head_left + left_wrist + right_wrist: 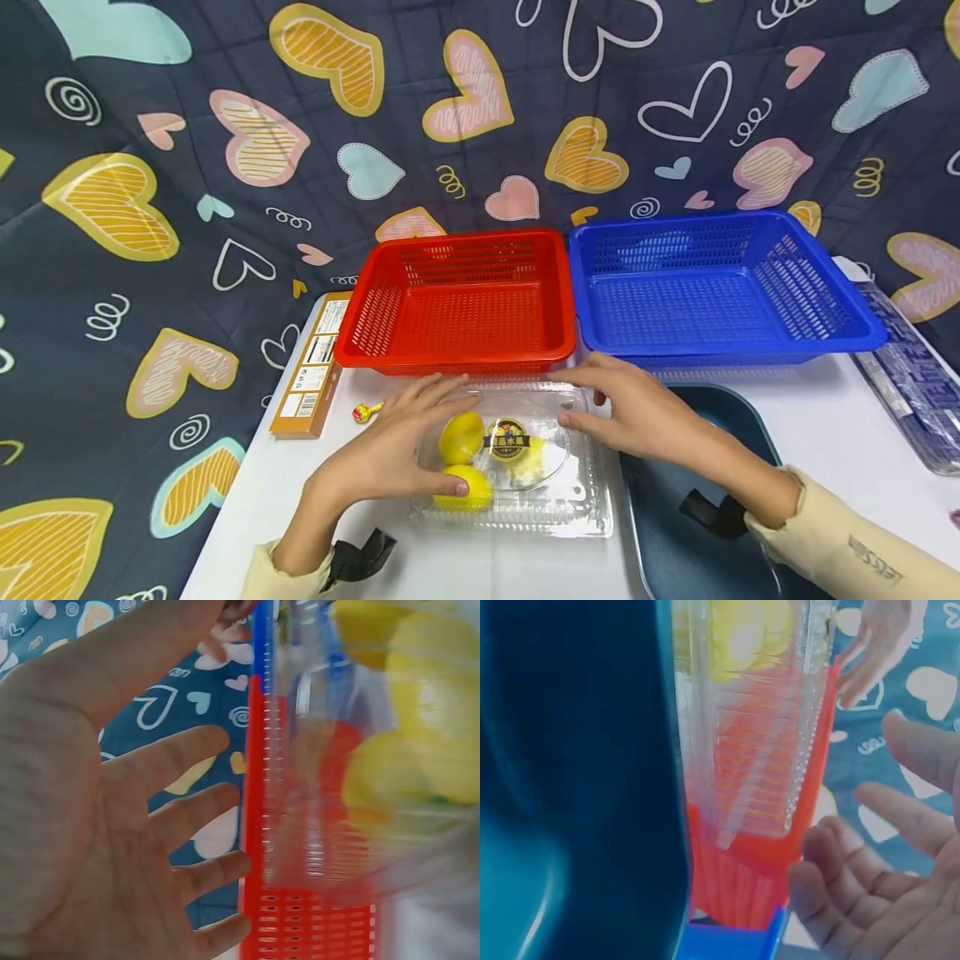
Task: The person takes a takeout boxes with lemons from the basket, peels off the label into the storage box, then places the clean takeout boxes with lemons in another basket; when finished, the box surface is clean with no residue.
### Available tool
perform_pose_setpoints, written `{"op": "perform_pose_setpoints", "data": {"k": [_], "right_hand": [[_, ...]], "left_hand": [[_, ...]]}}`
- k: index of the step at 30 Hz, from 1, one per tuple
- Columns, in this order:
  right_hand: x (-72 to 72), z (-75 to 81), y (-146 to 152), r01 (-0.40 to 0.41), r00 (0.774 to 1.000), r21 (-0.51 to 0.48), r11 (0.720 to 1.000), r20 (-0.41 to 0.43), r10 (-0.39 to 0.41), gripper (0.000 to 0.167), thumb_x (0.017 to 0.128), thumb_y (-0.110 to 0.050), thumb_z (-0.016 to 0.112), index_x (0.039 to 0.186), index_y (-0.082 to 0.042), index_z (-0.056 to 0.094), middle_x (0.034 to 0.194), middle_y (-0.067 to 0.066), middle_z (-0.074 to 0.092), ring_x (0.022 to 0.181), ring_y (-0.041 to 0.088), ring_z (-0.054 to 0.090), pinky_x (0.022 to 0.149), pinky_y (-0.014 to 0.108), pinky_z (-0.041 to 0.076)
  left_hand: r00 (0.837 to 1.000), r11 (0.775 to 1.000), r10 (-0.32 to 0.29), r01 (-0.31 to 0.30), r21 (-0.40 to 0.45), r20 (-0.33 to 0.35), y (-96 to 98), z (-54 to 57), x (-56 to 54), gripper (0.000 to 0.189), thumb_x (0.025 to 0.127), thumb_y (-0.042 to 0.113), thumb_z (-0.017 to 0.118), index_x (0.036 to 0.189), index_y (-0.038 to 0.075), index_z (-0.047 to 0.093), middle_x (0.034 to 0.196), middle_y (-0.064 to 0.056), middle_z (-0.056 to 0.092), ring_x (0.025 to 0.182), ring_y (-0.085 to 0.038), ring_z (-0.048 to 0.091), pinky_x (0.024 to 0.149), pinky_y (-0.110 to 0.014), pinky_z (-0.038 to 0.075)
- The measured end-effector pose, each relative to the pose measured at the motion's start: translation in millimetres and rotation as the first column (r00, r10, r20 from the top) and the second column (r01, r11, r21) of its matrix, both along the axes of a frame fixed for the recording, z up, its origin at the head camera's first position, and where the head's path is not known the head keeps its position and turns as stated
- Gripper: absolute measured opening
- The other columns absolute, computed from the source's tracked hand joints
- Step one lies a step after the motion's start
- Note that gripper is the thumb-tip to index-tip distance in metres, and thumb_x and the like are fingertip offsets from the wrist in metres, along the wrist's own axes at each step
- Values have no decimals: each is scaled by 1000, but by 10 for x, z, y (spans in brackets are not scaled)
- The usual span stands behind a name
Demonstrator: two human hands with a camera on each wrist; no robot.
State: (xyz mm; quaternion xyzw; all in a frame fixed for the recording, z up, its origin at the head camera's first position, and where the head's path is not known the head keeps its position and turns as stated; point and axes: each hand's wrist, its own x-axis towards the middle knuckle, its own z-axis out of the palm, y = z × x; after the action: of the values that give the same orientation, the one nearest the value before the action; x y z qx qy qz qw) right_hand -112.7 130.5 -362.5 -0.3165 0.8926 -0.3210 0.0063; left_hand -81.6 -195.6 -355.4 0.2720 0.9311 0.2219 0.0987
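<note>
A clear plastic clamshell box [588, 508] lies flat on the white table, its lid down and a round fruit label [508, 440] on top. Yellow lemons [462, 438] show through the plastic, mostly on the left side. Over the box's left part is my left hand [393, 454], fingers spread and fairly straight, holding nothing. My right hand [637, 412] hovers by the upper right corner with its fingers loosely bent and nothing in them. Both wrist views show a gap between the fingers and the box wall [315, 847].
Behind the box stand a red basket [472, 325] and a blue basket [667, 312], side by side. A dark teal tray [675, 533] sits to the right, under my right forearm. On the left are a lollipop [365, 412] and an orange-brown carton [309, 375].
</note>
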Motion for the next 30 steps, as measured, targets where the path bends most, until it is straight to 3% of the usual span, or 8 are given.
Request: {"op": "perform_pose_setpoints", "data": {"k": [4, 8, 13, 16, 24, 30], "right_hand": [[-95, -7, -108, -95, 995, 3, 995, -32, 95, 41, 88, -25, 80, 128, -19, 72, 104, -3, 68, 92, 14, 58, 75, 28, 52], [-193, 2, -225, -202, 979, 54, 978, -16, 203, 36, 88, -24, 80, 123, -20, 75, 101, -5, 67, 96, 13, 54, 81, 30, 50], [-248, 14, -370, -330, 944, 64, 942, 29, 329, 34, 89, -23, 79, 122, -19, 75, 110, -5, 69, 103, 13, 55, 91, 36, 51], [-262, -3, -442, -385, 923, 56, 921, 53, 382, 35, 89, -21, 79, 123, -18, 75, 114, -2, 69, 109, 15, 53, 98, 41, 46], [-272, -62, -538, -378, 918, 40, 925, 143, 369, 37, 89, -18, 78, 125, -19, 74, 105, -1, 63, 98, 13, 40, 83, 33, 34], [-278, -68, -600, -372, 924, 70, 926, 121, 363, 31, 90, -16, 77, 120, -21, 76, 99, 1, 60, 94, 13, 38, 81, 33, 30]], "left_hand": [[1000, 999, 10, -10, -36, -15, 7, -75, 4, 102, 67, 49, 92, 155, 34, 42, 167, 9, 30, 152, -28, 26, 118, -66, 27], [1000, 999, 21, -21, -39, -16, -4, -126, -3, 100, 67, 48, 92, 154, 32, 45, 167, 9, 30, 152, -26, 25, 118, -66, 27], [1000, 999, 9, -10, -37, -9, -24, -165, -8, 94, 71, 45, 90, 153, 31, 47, 169, 9, 27, 154, -26, 21, 119, -66, 26], [1000, 1000, 1, -1, -16, -5, -38, -188, -8, 92, 72, 44, 90, 153, 30, 47, 169, 9, 27, 155, -28, 19, 119, -68, 25], [1000, 998, -14, 14, 55, 8, -82, -279, -36, 90, 73, 44, 90, 152, 30, 49, 169, 9, 28, 156, -30, 16, 117, -70, 27], [1000, 997, -9, 8, 71, 18, -116, -296, -51, 89, 71, 48, 90, 150, 31, 52, 168, 15, 27, 156, -27, 17, 117, -69, 29]]}}
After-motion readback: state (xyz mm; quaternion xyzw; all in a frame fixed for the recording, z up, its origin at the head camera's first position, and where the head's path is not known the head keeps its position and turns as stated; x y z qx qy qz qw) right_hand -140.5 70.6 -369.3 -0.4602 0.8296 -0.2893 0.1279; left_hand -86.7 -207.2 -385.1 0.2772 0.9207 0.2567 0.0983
